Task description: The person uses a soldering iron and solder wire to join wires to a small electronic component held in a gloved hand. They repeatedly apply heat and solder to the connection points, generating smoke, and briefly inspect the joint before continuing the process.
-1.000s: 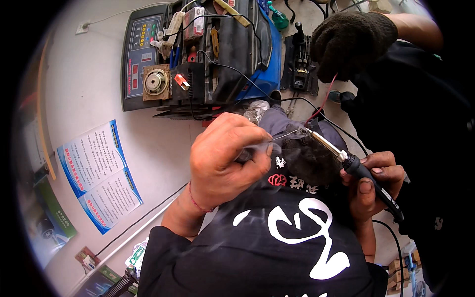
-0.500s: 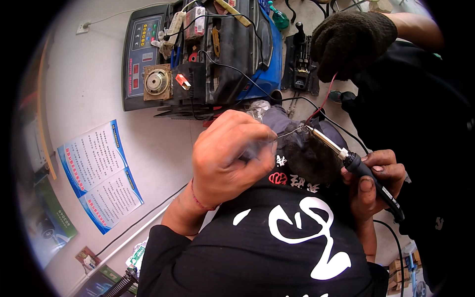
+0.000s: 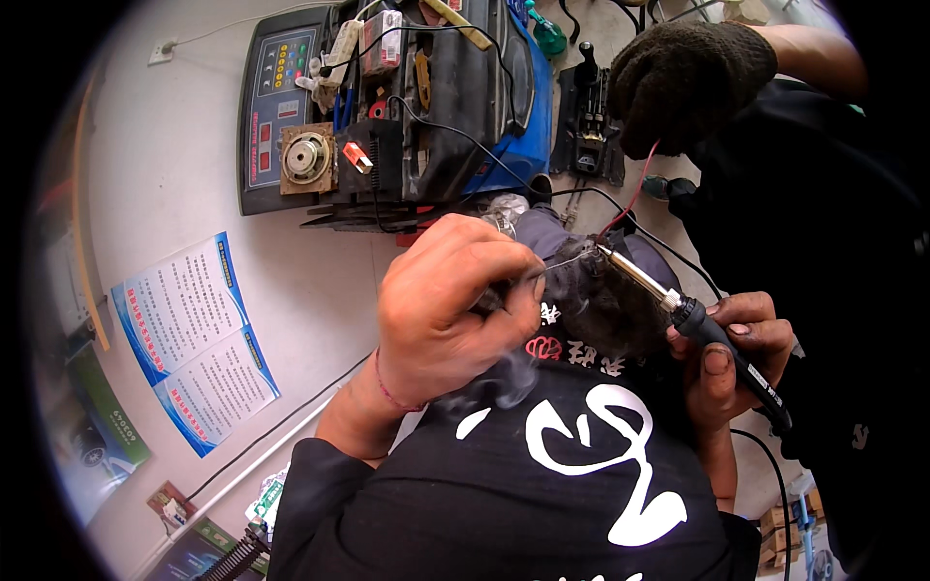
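My left hand (image 3: pixel 446 310) pinches a thin silvery wire (image 3: pixel 567 261), its far end at the tip of a soldering iron (image 3: pixel 639 276). My right hand (image 3: pixel 731 358) is closed round the iron’s black handle. The tip touches a small dark connection where a red wire (image 3: pixel 639 184) comes in, just above a dark, soft-looking item (image 3: pixel 620 305); its exact form is unclear. A co-worker’s dark gloved hand (image 3: pixel 683 82) holds the red wire’s upper part. Thin smoke drifts below my left hand.
A black-and-blue machine (image 3: pixel 504 116) with a control panel (image 3: pixel 276 87), speaker (image 3: pixel 305 155) and assorted tools stands at upper left. A black metal device (image 3: pixel 591 116) lies beside it. Two printed sheets (image 3: pixel 194 339) are at left. Black cables cross the middle. Cardboard boxes (image 3: pixel 775 533) sit at lower right.
My left hand has shifted slightly right and up with the thin wire, nearer the iron’s tip. The smoke has changed shape and place. The iron and gloved hand stay nearly still.
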`<state>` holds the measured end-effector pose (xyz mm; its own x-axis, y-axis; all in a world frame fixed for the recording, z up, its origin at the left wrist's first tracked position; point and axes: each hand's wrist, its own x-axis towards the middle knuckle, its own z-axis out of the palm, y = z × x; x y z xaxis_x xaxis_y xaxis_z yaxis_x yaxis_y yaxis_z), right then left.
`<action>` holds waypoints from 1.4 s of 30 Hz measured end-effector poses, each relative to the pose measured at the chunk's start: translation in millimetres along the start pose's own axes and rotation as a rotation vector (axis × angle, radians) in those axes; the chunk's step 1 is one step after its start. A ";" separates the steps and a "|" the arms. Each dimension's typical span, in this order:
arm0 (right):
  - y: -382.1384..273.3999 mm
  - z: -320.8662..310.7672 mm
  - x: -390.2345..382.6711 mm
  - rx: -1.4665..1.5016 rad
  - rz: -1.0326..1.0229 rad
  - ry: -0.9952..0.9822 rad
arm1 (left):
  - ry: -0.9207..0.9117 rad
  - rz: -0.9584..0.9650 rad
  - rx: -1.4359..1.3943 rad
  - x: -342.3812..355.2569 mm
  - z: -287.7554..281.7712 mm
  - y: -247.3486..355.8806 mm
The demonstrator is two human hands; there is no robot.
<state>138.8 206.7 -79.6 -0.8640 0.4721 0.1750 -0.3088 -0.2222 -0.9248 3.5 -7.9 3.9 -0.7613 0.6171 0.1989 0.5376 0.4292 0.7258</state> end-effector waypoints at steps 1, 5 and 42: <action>0.0 0.0 -0.1 0.003 0.002 -0.001 | 0.003 0.003 0.007 -0.2 0.0 0.4; 0.2 0.7 0.1 0.011 0.000 0.000 | 0.017 -0.019 -0.001 -3.5 -0.6 0.8; 0.5 -3.5 0.5 -0.017 0.003 0.001 | -0.006 0.029 0.008 3.1 6.4 -0.8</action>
<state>139.6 209.9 -81.1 -0.8644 0.4723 0.1724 -0.2996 -0.2086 -0.9310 3.0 -2.1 -0.3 -0.7431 0.6334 0.2160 0.5623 0.4161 0.7146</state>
